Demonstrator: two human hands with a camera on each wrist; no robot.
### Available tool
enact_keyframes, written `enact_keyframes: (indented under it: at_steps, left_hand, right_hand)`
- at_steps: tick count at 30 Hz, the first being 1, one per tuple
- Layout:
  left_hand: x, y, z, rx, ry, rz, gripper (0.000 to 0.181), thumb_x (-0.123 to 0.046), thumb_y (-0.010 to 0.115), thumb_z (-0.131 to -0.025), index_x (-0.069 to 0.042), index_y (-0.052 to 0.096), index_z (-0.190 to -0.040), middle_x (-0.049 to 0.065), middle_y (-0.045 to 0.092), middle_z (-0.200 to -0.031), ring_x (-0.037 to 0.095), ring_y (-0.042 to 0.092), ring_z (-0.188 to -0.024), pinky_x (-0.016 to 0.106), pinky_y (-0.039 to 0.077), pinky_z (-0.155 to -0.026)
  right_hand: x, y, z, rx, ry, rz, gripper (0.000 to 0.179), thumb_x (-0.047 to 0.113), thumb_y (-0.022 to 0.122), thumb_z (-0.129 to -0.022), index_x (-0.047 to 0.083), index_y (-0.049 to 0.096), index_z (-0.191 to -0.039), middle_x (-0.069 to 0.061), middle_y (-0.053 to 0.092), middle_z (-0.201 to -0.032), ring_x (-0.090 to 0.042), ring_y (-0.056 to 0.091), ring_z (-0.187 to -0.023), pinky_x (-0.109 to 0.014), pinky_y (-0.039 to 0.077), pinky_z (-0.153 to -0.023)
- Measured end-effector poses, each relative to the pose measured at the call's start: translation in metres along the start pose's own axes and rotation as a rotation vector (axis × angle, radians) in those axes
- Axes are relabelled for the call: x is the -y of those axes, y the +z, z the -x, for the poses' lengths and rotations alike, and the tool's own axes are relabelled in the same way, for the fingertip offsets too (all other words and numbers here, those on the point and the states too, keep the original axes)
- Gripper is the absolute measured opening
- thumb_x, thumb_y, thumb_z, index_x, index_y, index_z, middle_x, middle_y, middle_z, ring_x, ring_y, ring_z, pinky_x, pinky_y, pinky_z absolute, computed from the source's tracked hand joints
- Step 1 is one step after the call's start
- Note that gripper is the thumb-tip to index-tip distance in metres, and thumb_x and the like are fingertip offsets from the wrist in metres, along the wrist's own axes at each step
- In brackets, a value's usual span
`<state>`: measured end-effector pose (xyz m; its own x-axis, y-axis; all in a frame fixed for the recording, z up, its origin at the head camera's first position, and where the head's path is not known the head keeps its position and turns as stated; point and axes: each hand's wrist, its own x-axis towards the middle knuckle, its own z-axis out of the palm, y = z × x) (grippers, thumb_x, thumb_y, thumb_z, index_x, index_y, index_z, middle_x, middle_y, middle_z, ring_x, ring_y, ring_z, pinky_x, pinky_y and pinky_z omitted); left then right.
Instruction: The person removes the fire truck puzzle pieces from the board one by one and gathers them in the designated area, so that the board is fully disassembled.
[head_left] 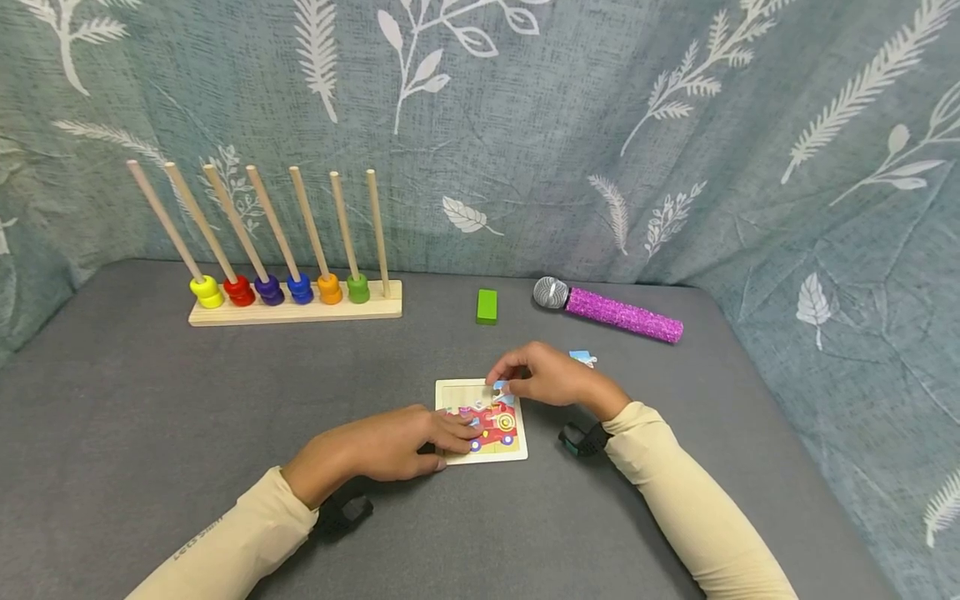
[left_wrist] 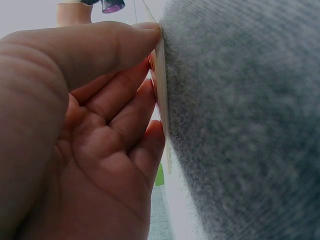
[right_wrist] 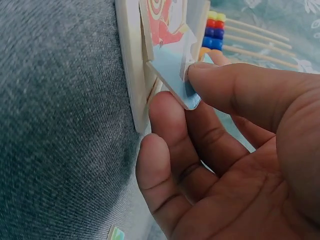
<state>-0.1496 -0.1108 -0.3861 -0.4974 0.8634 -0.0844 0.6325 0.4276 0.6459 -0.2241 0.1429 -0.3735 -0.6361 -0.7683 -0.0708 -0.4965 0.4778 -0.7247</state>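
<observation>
A small jigsaw puzzle in a pale wooden tray (head_left: pixel 523 442) lies on the grey table, its fitted pieces showing a red vehicle (head_left: pixel 491 432). My left hand (head_left: pixel 401 442) rests on its left side, fingers extended over the picture. In the left wrist view the thumb (left_wrist: pixel 115 45) touches the tray's edge. At the tray's upper right corner, my right hand (head_left: pixel 551 375) pinches a light-blue puzzle piece (right_wrist: pixel 172 67) between thumb and fingers. This piece is tilted up against the tray in the right wrist view. Bare wood shows along the tray's top left.
Another blue puzzle piece (head_left: pixel 581 357) lies just beyond my right hand. Farther back are a green block (head_left: pixel 487 307) and a microphone (head_left: pixel 622 315) with a glittery purple handle. A wooden peg stand (head_left: pixel 300 313) with coloured beads stands back left, before a leaf-patterned curtain (head_left: pixel 465 150).
</observation>
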Motion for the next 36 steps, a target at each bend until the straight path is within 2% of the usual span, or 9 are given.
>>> enact_keyframes:
  at_steps: [7, 22, 28, 33, 36]
  left_hand:
    - [0.000, -0.002, 0.000, 0.010, -0.008, 0.003, 0.037, -0.002, 0.062, -0.093, -0.006, 0.064, -0.129, 0.003, 0.052, -0.141, 0.025, 0.044, -0.133, 0.045, 0.036, -0.107]
    - [0.001, -0.001, 0.000, -0.006, -0.001, -0.015, 0.036, -0.002, 0.063, -0.092, -0.005, 0.064, -0.128, 0.004, 0.053, -0.140, 0.027, 0.044, -0.132, 0.046, 0.036, -0.107]
    - [0.000, 0.000, 0.000, -0.008, 0.002, -0.016, 0.036, -0.002, 0.063, -0.092, -0.004, 0.064, -0.128, 0.004, 0.053, -0.141, 0.027, 0.045, -0.132, 0.046, 0.036, -0.107]
    - [-0.001, 0.000, -0.001, -0.008, 0.006, -0.019, 0.037, -0.001, 0.062, -0.092, -0.005, 0.064, -0.128, 0.004, 0.053, -0.140, 0.026, 0.045, -0.132, 0.045, 0.036, -0.107]
    - [-0.001, 0.000, 0.000, -0.008, -0.001, -0.018, 0.037, -0.001, 0.062, -0.092, -0.005, 0.064, -0.129, 0.004, 0.053, -0.141, 0.026, 0.045, -0.132, 0.046, 0.036, -0.107]
  right_hand:
    - [0.001, -0.002, 0.001, -0.011, 0.009, -0.001, 0.022, -0.005, 0.057, -0.092, 0.002, 0.072, -0.107, -0.004, 0.070, -0.103, -0.010, 0.058, -0.084, -0.027, 0.050, -0.075]
    - [0.003, 0.006, 0.002, -0.037, -0.026, 0.024, 0.019, -0.003, 0.060, -0.089, 0.004, 0.072, -0.102, 0.001, 0.068, -0.092, -0.007, 0.052, -0.071, -0.023, 0.046, -0.065]
    - [0.005, 0.006, 0.003, -0.001, -0.014, 0.010, 0.018, -0.002, 0.062, -0.090, 0.002, 0.071, -0.105, 0.000, 0.068, -0.095, -0.007, 0.053, -0.074, -0.023, 0.048, -0.068]
    - [0.008, 0.004, 0.004, 0.003, 0.017, 0.054, 0.018, -0.001, 0.063, -0.089, 0.003, 0.072, -0.104, 0.001, 0.070, -0.093, -0.005, 0.058, -0.080, -0.023, 0.050, -0.074]
    - [0.011, 0.002, 0.004, -0.004, 0.024, 0.086, 0.015, -0.001, 0.064, -0.089, 0.004, 0.073, -0.100, 0.002, 0.070, -0.088, -0.005, 0.060, -0.079, -0.024, 0.050, -0.072]
